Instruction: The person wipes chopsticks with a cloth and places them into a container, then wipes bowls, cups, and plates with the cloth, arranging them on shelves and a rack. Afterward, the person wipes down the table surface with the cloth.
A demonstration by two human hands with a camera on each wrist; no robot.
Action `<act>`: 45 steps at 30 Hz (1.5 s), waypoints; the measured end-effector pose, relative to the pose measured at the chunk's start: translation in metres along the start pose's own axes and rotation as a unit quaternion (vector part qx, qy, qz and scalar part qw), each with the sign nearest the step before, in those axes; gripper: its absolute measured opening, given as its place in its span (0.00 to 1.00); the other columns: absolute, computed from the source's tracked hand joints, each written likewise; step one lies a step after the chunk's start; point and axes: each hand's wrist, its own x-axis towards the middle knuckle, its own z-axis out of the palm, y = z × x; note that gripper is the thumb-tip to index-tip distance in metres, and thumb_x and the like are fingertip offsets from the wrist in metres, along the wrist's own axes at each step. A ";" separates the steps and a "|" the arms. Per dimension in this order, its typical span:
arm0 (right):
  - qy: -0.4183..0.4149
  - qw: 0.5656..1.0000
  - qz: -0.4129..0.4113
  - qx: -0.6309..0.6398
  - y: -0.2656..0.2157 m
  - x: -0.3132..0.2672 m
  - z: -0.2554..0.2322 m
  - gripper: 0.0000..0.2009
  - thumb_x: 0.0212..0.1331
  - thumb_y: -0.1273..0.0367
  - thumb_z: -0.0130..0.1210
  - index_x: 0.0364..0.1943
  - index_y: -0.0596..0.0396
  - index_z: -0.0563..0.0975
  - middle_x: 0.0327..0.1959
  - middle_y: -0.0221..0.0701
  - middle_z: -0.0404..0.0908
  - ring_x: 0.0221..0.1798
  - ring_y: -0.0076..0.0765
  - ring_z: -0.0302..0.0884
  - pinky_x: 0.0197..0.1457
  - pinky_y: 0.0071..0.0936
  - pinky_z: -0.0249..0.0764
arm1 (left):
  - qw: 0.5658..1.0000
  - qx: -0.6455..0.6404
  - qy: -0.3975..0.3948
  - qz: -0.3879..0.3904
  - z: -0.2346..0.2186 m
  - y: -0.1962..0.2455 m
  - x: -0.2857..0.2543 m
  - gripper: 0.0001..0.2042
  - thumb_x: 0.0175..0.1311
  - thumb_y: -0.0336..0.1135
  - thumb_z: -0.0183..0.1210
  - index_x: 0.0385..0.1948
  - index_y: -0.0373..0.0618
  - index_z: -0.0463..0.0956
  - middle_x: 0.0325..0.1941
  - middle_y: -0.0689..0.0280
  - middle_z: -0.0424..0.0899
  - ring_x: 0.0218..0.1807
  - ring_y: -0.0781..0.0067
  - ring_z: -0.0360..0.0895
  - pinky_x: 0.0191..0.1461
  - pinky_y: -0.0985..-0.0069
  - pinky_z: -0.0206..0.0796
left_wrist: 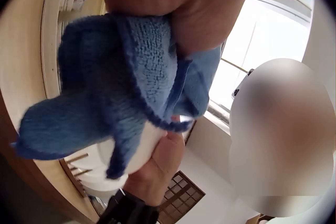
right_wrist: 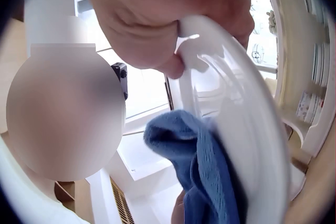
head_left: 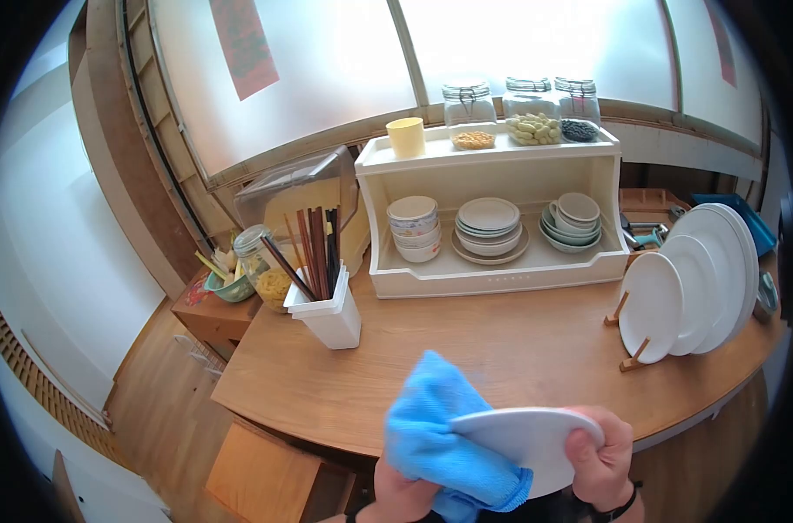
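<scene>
My right hand (head_left: pixel 607 458) grips a white plate (head_left: pixel 536 440) by its right edge, thumb on the near face. The plate is tilted up above the table's front edge. Against its left side lies a fluffy blue cloth (head_left: pixel 440 427), bunched and draped over the rim. My left hand (head_left: pixel 403 494) holds this cloth from below, its fingers mostly hidden by the folds. In the left wrist view the thumb presses into the cloth (left_wrist: pixel 149 61). The right wrist view shows the plate's glossy face (right_wrist: pixel 231 92) with the cloth against it.
White plates (head_left: pixel 654 305) stand in a wooden rack on the right. Behind, a cream shelf (head_left: pixel 501 283) holds stacked bowls and dishes, with glass jars (head_left: pixel 532 113) and a yellow cup (head_left: pixel 406 137) on top. A white holder (head_left: pixel 331 318) with chopsticks stands left; a wooden stool (head_left: pixel 266 466) is below.
</scene>
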 end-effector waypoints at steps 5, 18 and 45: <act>0.307 0.951 0.027 0.036 0.035 -0.042 0.055 0.28 0.69 0.58 0.46 0.63 0.66 0.59 0.63 0.47 0.64 0.60 0.44 0.67 0.61 0.41 0.66 | 0.990 -0.077 0.090 -0.078 0.012 -0.022 -0.021 0.25 0.57 0.28 0.65 0.56 0.40 0.66 0.52 0.63 0.76 0.54 0.71 0.73 0.59 0.71 0.65; 0.038 0.992 0.103 0.064 0.029 -0.032 0.020 0.25 0.68 0.56 0.46 0.56 0.67 0.68 0.47 0.38 0.76 0.46 0.33 0.74 0.48 0.29 0.70 | 0.999 -0.027 -0.001 -0.034 -0.023 0.013 0.041 0.21 0.59 0.26 0.61 0.55 0.38 0.67 0.50 0.61 0.77 0.52 0.68 0.75 0.57 0.70 0.66; 0.210 0.969 0.014 0.131 0.022 -0.020 0.022 0.23 0.71 0.58 0.42 0.56 0.66 0.69 0.47 0.35 0.77 0.48 0.26 0.73 0.51 0.24 0.69 | 0.830 0.432 -0.281 0.212 0.030 0.018 0.003 0.26 0.48 0.36 0.57 0.53 0.38 0.73 0.63 0.49 0.68 0.69 0.45 0.59 0.71 0.46 0.44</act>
